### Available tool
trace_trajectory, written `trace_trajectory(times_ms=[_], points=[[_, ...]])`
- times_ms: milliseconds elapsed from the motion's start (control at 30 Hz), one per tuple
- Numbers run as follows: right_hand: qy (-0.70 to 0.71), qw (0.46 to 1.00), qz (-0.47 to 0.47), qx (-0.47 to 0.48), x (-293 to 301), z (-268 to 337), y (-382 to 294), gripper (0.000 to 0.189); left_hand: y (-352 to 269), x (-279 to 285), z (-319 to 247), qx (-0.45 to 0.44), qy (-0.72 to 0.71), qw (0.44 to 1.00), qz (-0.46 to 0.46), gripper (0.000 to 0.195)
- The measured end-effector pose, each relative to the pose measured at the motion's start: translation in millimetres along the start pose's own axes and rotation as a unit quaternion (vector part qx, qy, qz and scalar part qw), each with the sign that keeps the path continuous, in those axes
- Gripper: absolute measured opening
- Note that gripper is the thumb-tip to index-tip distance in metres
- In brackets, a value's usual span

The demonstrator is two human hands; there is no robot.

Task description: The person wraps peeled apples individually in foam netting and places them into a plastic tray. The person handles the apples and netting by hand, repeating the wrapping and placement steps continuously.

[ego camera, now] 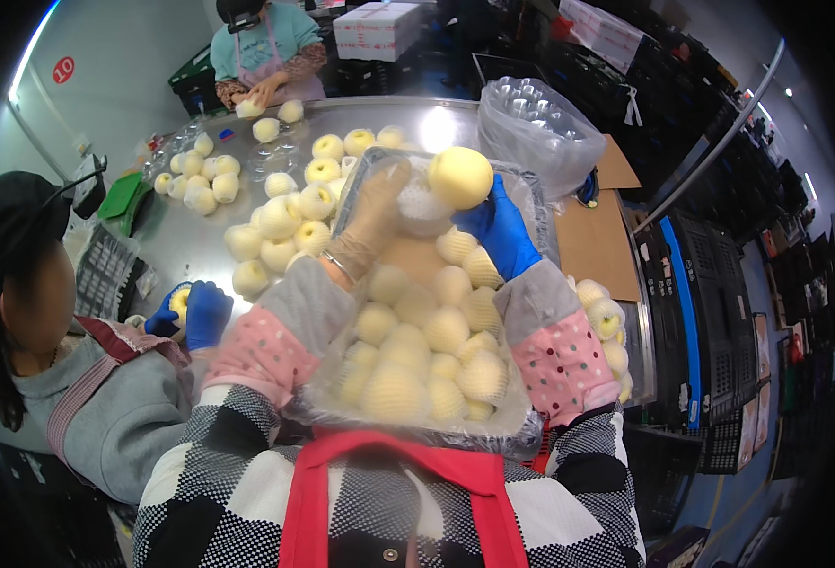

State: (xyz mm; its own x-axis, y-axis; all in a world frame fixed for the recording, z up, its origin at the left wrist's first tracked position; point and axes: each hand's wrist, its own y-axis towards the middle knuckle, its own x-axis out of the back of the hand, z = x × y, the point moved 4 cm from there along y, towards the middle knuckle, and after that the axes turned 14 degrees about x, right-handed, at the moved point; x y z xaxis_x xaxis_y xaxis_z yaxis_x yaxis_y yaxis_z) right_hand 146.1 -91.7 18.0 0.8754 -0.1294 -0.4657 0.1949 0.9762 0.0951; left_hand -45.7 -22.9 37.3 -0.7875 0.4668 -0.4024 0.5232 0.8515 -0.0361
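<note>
My left hand (375, 209), in a tan glove, grips a white foam net sleeve (423, 207). A smooth pale-yellow fruit (460, 177), apple- or pear-like, is held in my right hand (504, 231), which wears a blue glove. The fruit's lower left side meets the sleeve; how far it sits inside is blurred. Both hands are above a plastic-lined crate (524, 426). Many net-sleeved fruits (447, 328) fill its near part, and bare brown cardboard (410, 257) shows toward the far part.
Sleeved fruits (279, 216) lie on the metal table (247, 167) left of the crate. A bag of clear plastic packaging (538, 135) and a cardboard sheet (595, 245) are at right. Co-workers' hands (208, 312) handle fruit at left and others (265, 92) across the table.
</note>
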Motion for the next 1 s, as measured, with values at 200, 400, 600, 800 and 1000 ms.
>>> trace_trajectory(times_ms=[200, 400, 600, 800, 1000], points=[[0.102, 0.995, -0.004, -0.019, -12.7, 13.4, -7.6, 0.072, -14.3, -7.9, -20.1, -0.075, 0.1, 0.991, -0.037, 0.039], [0.168, 0.984, -0.013, 0.061, -15.1, 19.1, -5.2, 0.064, -10.6, 11.2, -20.5, -0.005, -0.034, 0.998, -0.054, 0.036], [-0.018, 0.985, -0.017, 0.169, -22.3, 40.9, -13.9, 0.07, -9.9, -21.4, -1.3, 0.139, 0.057, 0.987, 0.062, 0.041], [-0.177, 0.933, 0.061, 0.308, -39.2, 44.4, -22.0, 0.094, -21.1, -33.6, -7.3, 0.159, 0.056, 0.975, 0.146, 0.048], [-0.115, 0.964, 0.028, 0.237, -32.2, 38.0, -13.2, 0.066, -20.4, -32.9, -12.4, 0.07, 0.104, 0.984, 0.123, 0.055]])
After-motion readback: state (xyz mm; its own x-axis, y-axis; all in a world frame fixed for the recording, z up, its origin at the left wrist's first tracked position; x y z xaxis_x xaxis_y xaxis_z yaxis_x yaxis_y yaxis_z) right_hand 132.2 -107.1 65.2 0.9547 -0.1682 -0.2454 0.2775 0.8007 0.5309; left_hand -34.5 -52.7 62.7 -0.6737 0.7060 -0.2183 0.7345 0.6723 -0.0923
